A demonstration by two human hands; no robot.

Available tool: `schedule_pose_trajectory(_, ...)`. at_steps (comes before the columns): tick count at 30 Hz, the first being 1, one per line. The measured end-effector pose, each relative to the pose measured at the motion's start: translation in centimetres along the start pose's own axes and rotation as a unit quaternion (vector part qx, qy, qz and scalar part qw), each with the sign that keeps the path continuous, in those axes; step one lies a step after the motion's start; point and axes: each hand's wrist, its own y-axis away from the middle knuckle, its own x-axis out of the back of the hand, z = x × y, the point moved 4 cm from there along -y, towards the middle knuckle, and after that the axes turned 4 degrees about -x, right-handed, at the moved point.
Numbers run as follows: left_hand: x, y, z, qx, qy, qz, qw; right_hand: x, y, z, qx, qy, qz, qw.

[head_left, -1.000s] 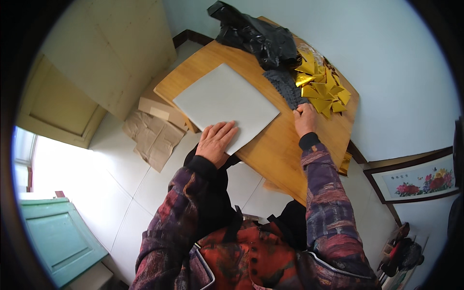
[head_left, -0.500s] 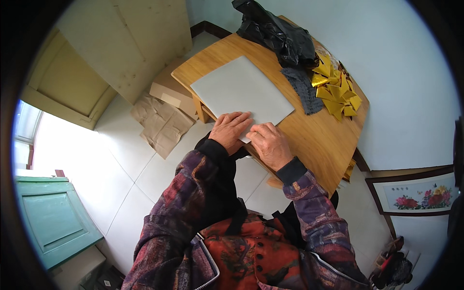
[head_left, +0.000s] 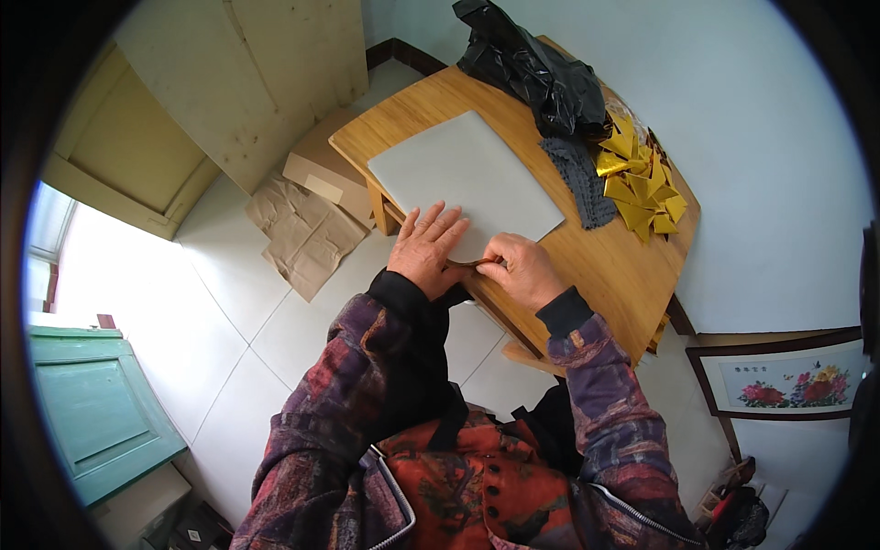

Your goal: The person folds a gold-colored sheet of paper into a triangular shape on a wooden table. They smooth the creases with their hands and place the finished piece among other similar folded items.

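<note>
Presently: one grey sheet [head_left: 477, 170], on the counter [head_left: 600, 284], extending forward from my fingers [head_left: 503, 246], long axis slanting far-left to near-right; left hand [head_left: 426, 249], spread open atop it; right hand [head_left: 524, 272], nearer its right corner, pinching its curled near edge.

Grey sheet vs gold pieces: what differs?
Finish: the grey sheet is matte, the gold pieces shiny. Form: the sheet is one broad panel, the pieces small, angular, heaped. Contact: the left hand rests on the sheet, no hand touches the pieces. Both lie on the wooden table.
</note>
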Motion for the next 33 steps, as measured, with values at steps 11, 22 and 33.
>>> schedule_pose_trajectory(11,-0.3,-0.1,-0.6,0.019,0.007,-0.021,1.000,-0.6,-0.1,3.3,-0.087,-0.209,-0.028,0.974)
schedule_pose_trajectory(22,0.3,0.5,0.7,0.040,-0.081,0.084,0.992,0.3,1.2,2.7,-0.128,-0.220,0.038,0.966)
schedule_pose_trajectory(33,-0.7,1.5,0.3,0.078,-0.050,0.080,0.993,3.6,8.1,2.6,-0.134,-0.223,0.196,0.945)
